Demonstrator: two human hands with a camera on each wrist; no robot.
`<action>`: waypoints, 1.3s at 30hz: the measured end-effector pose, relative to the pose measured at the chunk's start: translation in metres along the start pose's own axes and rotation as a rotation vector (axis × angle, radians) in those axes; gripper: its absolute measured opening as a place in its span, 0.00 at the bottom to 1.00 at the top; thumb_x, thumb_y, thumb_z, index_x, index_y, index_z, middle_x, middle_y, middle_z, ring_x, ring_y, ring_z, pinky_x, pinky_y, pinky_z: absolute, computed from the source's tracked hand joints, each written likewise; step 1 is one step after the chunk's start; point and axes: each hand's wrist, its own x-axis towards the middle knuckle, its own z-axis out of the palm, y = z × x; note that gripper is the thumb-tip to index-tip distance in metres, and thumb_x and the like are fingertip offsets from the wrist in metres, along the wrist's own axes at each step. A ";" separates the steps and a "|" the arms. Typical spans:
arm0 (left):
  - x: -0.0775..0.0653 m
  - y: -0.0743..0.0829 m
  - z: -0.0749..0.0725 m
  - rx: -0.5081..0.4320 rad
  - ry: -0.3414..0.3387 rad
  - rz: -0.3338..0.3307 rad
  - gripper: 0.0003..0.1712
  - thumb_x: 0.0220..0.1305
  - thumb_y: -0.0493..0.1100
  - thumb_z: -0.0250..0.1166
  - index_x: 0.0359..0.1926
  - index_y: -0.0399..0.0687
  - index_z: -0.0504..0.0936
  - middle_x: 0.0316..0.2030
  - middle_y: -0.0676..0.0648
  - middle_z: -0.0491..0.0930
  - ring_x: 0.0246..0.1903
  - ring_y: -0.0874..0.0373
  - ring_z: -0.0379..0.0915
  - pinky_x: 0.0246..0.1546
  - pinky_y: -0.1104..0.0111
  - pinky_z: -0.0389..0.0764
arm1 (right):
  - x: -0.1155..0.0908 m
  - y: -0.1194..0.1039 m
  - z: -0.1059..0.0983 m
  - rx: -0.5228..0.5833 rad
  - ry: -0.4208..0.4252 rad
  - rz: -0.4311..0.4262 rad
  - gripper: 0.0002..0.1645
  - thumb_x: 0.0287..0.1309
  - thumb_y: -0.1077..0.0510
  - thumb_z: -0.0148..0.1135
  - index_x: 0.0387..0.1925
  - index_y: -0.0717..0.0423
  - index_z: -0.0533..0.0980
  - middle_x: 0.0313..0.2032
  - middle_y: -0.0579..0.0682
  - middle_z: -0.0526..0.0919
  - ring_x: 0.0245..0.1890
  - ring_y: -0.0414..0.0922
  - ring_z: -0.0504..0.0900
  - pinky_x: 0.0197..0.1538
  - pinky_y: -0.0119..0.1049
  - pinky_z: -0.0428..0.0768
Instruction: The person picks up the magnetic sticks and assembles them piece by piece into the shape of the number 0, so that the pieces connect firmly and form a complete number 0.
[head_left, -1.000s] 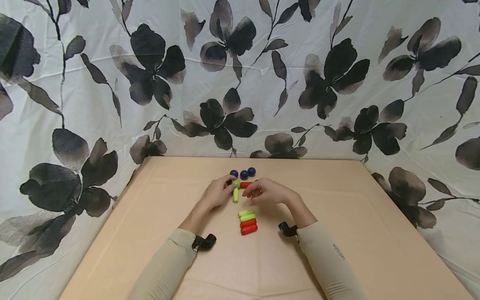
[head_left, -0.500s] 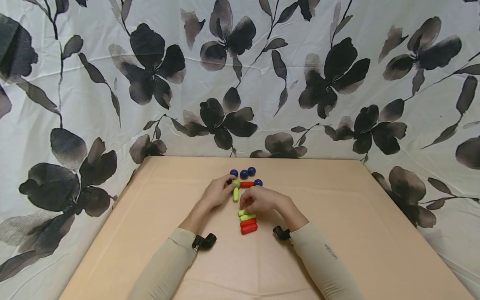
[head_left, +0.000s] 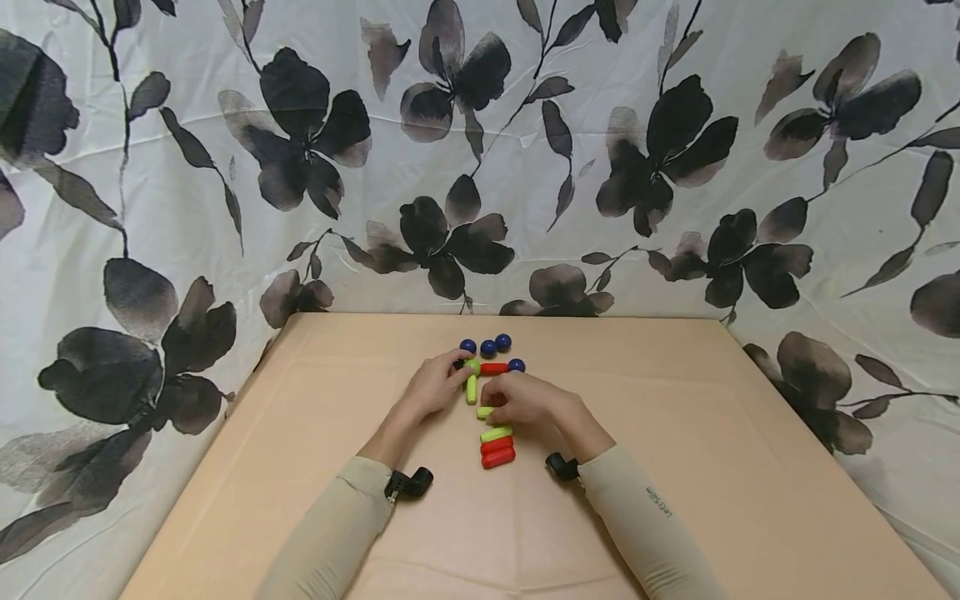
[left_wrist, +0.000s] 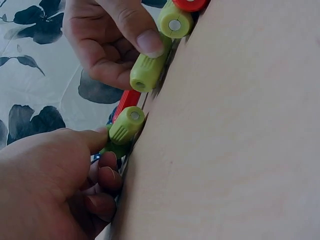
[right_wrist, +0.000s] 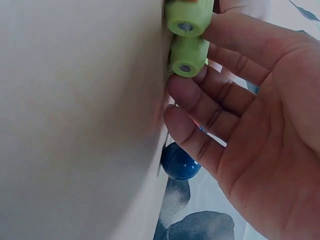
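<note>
In the head view, my left hand [head_left: 435,386] holds a green ball [head_left: 472,367] between thumb and fingers. A light green magnetic rod [head_left: 471,390] extends from that ball toward me, and a red rod [head_left: 493,369] leads right to a blue ball [head_left: 517,365]. Something dark beside the left fingertips is mostly covered. My right hand [head_left: 528,397] pinches another light green rod [left_wrist: 149,65], lying low near the table. Just nearer to me, one light green rod [head_left: 496,434] and two red rods [head_left: 498,452] lie side by side.
Three blue balls [head_left: 488,348] sit beyond the assembled pieces, toward the far edge of the tan table [head_left: 637,358]. A floral cloth [head_left: 555,167] hangs behind it. Each wrist wears a black camera [head_left: 408,484].
My right hand has come from beside the red rod to the row of rods, gripped a light green one and drawn it away from the row. The left hand stays in place.
</note>
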 end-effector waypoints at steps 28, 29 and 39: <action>-0.009 -0.002 -0.005 -0.001 -0.016 0.024 0.20 0.77 0.54 0.62 0.64 0.56 0.81 0.26 0.51 0.74 0.25 0.56 0.69 0.29 0.65 0.66 | -0.030 0.019 -0.029 0.203 0.295 0.000 0.10 0.76 0.62 0.57 0.54 0.55 0.78 0.44 0.62 0.87 0.29 0.47 0.81 0.37 0.39 0.82; -0.009 -0.002 -0.005 0.000 -0.016 0.023 0.20 0.77 0.54 0.62 0.64 0.56 0.81 0.26 0.51 0.74 0.25 0.57 0.69 0.29 0.65 0.66 | -0.030 0.021 -0.029 0.208 0.301 -0.001 0.11 0.76 0.63 0.57 0.54 0.57 0.80 0.45 0.62 0.87 0.29 0.46 0.81 0.37 0.38 0.83; -0.011 0.001 -0.006 -0.007 -0.025 0.009 0.19 0.77 0.52 0.61 0.64 0.56 0.81 0.25 0.51 0.74 0.24 0.57 0.69 0.28 0.66 0.65 | -0.030 0.030 -0.029 0.271 0.267 0.016 0.15 0.73 0.57 0.62 0.55 0.59 0.84 0.28 0.57 0.80 0.23 0.46 0.74 0.28 0.32 0.71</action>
